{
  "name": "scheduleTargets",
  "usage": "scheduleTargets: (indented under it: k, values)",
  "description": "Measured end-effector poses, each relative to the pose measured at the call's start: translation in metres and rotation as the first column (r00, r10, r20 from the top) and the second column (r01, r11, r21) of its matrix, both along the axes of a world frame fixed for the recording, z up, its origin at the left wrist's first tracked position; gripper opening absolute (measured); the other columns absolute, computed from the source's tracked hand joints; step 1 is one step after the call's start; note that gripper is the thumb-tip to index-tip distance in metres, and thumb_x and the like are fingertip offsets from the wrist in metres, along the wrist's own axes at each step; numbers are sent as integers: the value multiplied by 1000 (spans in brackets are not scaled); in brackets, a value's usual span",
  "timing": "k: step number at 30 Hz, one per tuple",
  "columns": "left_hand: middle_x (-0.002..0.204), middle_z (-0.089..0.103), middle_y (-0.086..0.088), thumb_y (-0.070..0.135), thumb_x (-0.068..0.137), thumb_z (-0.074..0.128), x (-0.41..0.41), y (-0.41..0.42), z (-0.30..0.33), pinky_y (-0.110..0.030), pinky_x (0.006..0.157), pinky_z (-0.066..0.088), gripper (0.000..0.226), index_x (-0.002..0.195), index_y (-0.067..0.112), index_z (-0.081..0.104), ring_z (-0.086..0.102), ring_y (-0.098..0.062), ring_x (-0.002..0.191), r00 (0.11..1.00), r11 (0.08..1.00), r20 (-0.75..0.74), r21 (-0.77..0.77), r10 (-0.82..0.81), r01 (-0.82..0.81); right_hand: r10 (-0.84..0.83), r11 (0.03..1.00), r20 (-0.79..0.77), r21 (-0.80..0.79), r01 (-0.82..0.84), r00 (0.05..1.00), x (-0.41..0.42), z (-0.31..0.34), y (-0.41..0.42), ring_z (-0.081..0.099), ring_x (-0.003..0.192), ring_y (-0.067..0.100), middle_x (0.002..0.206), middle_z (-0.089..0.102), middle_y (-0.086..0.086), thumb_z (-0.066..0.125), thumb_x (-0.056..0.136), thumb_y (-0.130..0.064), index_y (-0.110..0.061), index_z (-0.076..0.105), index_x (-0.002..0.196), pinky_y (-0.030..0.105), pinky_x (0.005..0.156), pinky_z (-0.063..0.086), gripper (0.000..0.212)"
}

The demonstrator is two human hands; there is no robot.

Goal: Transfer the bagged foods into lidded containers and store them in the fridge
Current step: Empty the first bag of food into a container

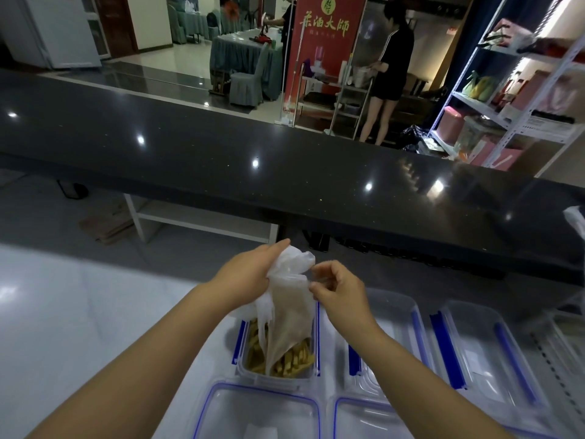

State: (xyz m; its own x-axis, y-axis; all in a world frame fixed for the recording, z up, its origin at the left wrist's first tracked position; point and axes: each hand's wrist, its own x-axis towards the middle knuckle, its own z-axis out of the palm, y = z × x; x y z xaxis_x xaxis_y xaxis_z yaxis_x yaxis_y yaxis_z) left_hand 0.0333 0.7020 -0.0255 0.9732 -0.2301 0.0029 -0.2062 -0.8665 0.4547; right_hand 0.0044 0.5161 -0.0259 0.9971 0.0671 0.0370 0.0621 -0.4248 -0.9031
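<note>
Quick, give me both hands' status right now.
Left hand: closed, gripping the top of the thin translucent plastic bag.
Right hand: closed, pinching the same bag's edge.

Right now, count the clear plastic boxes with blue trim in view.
5, possibly more out of frame: one under the bag, two beside it at right, two nearest the camera.

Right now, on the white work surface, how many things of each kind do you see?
Plastic bag: 1
Open container holding yellow food strips: 1
Containers with lids on: 4
Total: 6
</note>
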Motion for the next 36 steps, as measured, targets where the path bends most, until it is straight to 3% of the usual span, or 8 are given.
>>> scheduleTargets:
  k: [3, 7, 11, 15, 17, 20, 25, 36]
  values:
    - [145, 39, 2, 13, 90, 54, 1, 3, -5, -32, 88, 45, 74, 146, 39, 13, 49, -23, 120, 1000, 1000, 3, 16, 15, -15, 38, 984, 8, -177, -36, 999, -17, -17, -4, 56, 83, 2, 97, 54, -14, 66, 84, -20, -37, 53, 91, 13, 65, 47, 22]
    - [144, 40, 2, 11, 90, 52, 1, 4, -5, -33, 88, 45, 72, 145, 38, 15, 49, -23, 119, 1000, 1000, -5, -8, 16, -16, 180, 910, 111, -397, -123, 977, -36, -37, -2, 52, 86, 5, 102, 48, -16, 65, 84, -32, -32, 60, 104, 21, 73, 50, 21]
    - [144, 40, 1, 16, 91, 53, 5, 3, 2, -38, 92, 45, 68, 145, 39, 17, 47, -25, 122, 1000, 999, 0, -26, 24, -24, 593, 621, 263, -751, -224, 761, -42, -50, 8, 49, 84, 11, 96, 51, -7, 73, 75, -28, -34, 61, 106, 20, 68, 47, 33]
    - [145, 39, 0, 16, 92, 52, 5, -1, 8, -38, 94, 43, 68, 146, 37, 18, 45, -25, 125, 1000, 999, 4, -32, -1, 1, 644, 528, 271, -834, -159, 715, -41, -52, 13, 50, 76, 7, 84, 52, -10, 84, 59, -43, -35, 68, 84, 16, 65, 45, 31]
    - [145, 39, 0, 17, 91, 55, 4, -3, 8, -37, 94, 44, 69, 146, 36, 18, 45, -24, 125, 1000, 999, 6, -43, -6, 6, 609, 545, 292, -830, -122, 738, -38, -53, 12, 51, 68, 8, 76, 53, -9, 87, 55, -42, -30, 67, 73, 15, 59, 45, 29]
    - [142, 43, 1, 24, 89, 59, 3, 0, 2, -37, 93, 45, 70, 145, 37, 19, 49, -23, 121, 1000, 999, 19, -35, 4, -4, 554, 620, 331, -777, -113, 763, -36, -54, 6, 52, 66, 10, 75, 55, -7, 82, 64, -29, -24, 63, 74, 18, 55, 46, 22]
    - [141, 43, 3, 33, 86, 63, 1, 7, -6, -35, 92, 46, 75, 145, 37, 17, 51, -21, 118, 1000, 1000, 27, -12, 11, -11, 421, 753, 365, -651, -96, 830, -33, -47, -7, 48, 73, 10, 79, 54, -6, 75, 73, -19, -21, 61, 78, 9, 60, 31, 15]
    - [146, 38, 3, 27, 88, 62, 0, 9, -10, -38, 97, 44, 74, 145, 39, 16, 47, -22, 124, 1000, 999, 11, -31, 13, -13, 191, 903, 248, -423, -71, 950, -22, -38, -15, 50, 77, 2, 83, 50, -16, 68, 82, -16, -24, 62, 78, 13, 67, 44, 11]
